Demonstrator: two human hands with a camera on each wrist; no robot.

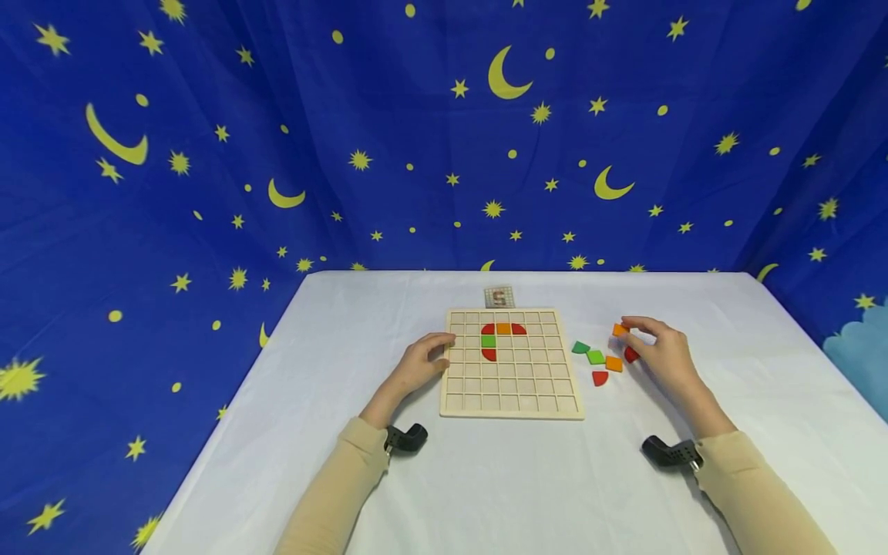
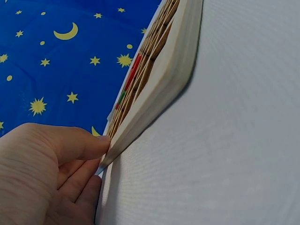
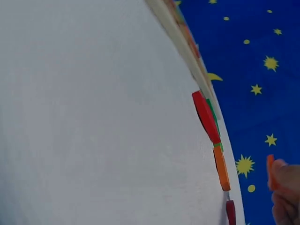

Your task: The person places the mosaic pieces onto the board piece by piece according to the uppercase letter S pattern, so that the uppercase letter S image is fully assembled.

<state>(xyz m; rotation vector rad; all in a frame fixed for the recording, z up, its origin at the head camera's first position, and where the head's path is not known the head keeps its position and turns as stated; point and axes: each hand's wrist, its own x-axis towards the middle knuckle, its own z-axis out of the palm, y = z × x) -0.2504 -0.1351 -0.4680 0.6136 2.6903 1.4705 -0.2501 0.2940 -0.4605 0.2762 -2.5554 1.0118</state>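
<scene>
At the left edge of the wooden grid board (image 1: 512, 384), my left hand (image 1: 418, 362) rests with its fingertips and thumb against the rim. The left wrist view shows the thumb of that left hand (image 2: 56, 161) at the frame's edge. In the board sit red quarter-round tiles (image 1: 519, 329), an orange square tile (image 1: 503, 328) and a green square tile (image 1: 489, 341). Right of the board, my right hand (image 1: 662, 353) pinches another orange square tile (image 1: 620, 330) between thumb and fingers, lifted off the table in the right wrist view. A red tile (image 1: 630, 354) lies partly hidden beneath this hand.
Loose tiles lie between board and right hand: dark green (image 1: 580, 348), light green (image 1: 596, 357), orange (image 1: 613, 364) and red (image 1: 600, 378). A small pattern card (image 1: 499, 297) lies behind the board. A blue star-patterned curtain (image 1: 430, 139) hangs behind the white-covered table (image 1: 513, 478).
</scene>
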